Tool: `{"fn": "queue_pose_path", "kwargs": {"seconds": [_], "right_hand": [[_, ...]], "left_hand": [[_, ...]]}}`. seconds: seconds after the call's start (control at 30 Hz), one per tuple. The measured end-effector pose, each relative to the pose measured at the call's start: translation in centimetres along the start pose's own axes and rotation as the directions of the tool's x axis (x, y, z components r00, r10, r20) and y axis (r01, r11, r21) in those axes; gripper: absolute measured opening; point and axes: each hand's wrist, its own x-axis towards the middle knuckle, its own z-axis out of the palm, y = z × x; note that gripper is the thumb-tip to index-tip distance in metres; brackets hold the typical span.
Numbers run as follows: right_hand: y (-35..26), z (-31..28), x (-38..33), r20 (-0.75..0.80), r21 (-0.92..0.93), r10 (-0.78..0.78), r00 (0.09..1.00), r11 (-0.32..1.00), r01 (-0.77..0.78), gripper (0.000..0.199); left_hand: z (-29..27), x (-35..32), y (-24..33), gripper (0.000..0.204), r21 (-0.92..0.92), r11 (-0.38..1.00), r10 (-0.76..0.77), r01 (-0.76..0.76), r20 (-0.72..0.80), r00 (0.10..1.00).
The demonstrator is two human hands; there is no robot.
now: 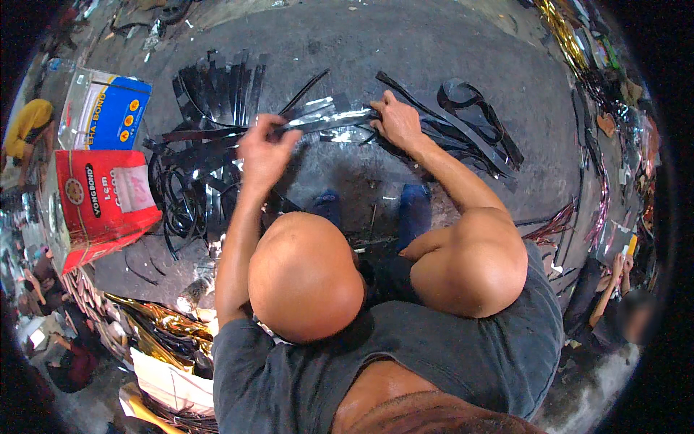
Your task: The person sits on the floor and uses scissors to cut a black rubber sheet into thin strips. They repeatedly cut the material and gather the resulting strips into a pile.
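Observation:
Shiny black flat strips (336, 119) lie in a loose bundle across the dark floor in front of my knees. My right hand (397, 119) is closed on the bundle near its middle, its fingertips against the strips. Over the bundle's left part is my left hand (264, 152), slightly blurred, with thumb and forefinger apart and nothing seen between them. A fan of black strip ends (231, 90) spreads beyond my left hand. On the right, a looped black strip (463, 101) rests beside several longer strips.
To my left stand a red box (105, 195) and a blue-and-white box (119, 112). Coiled black strips (181, 202) lie beside the red one. Gold foil strips (173, 322) are heaped at lower left. People sit at both sides; one wears a yellow top (35, 119).

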Motion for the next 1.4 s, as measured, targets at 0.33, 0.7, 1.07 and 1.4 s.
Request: {"fn": "queue_pose_path", "kwargs": {"seconds": [0.33,0.7,1.07,1.4], "right_hand": [[-0.6,-4.1,-0.3,-0.045,0.338,0.051,0.998,0.94,-0.033,0.023],[-2.8,-5.0,-0.5,0.462,0.858,-0.072,0.884,-0.218,-0.466,0.004],[-3.5,-6.5,-0.9,0.406,0.892,-0.073,0.911,-0.187,-0.412,0.016],[7.7,-16.6,-1.8,0.248,0.852,0.435,0.866,0.326,-0.409,0.022]], "left_hand": [[12.2,2.0,1.2,0.031,-0.203,0.977,0.099,-0.065,0.165,0.981],[11.5,2.2,3.1,0.03,-0.612,0.789,0.056,0.053,0.157,0.986],[9.5,0.9,3.5,0.014,-0.613,0.79,0.098,0.037,0.185,0.978],[-4.6,7.1,-1.8,0.038,-0.914,0.209,-0.213,0.346,0.303,0.929]]}}
